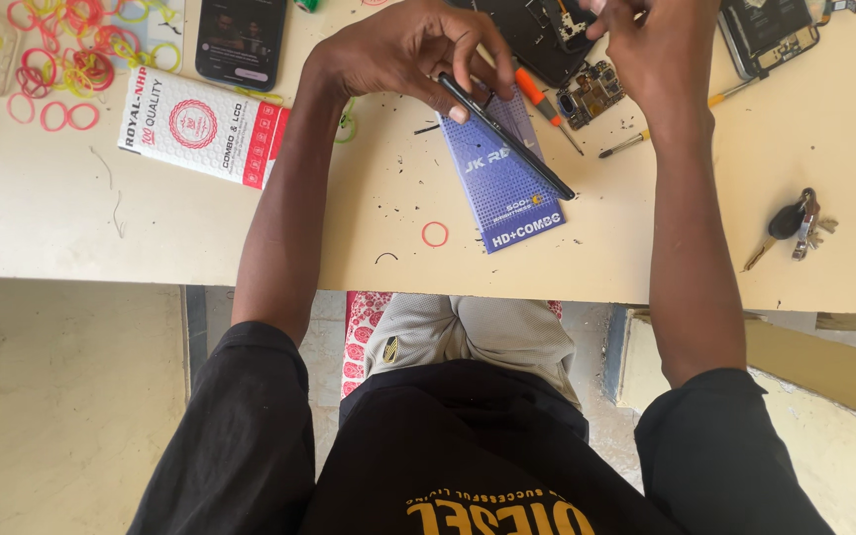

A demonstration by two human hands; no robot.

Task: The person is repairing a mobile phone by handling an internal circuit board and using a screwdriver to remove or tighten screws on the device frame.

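My left hand grips the upper end of a thin black phone screen panel, held on edge and slanting down to the right over a blue flat box on the cream table. My right hand reaches up to the top edge of the view, fingers closed near an opened black phone body; what it holds is cut off. An orange-handled screwdriver lies between the hands, beside a small circuit board.
A white and red flat box and a dark phone lie at the left, with several coloured rubber bands scattered. Another opened phone sits top right. Keys lie near the right edge. A loose band rests near the front edge.
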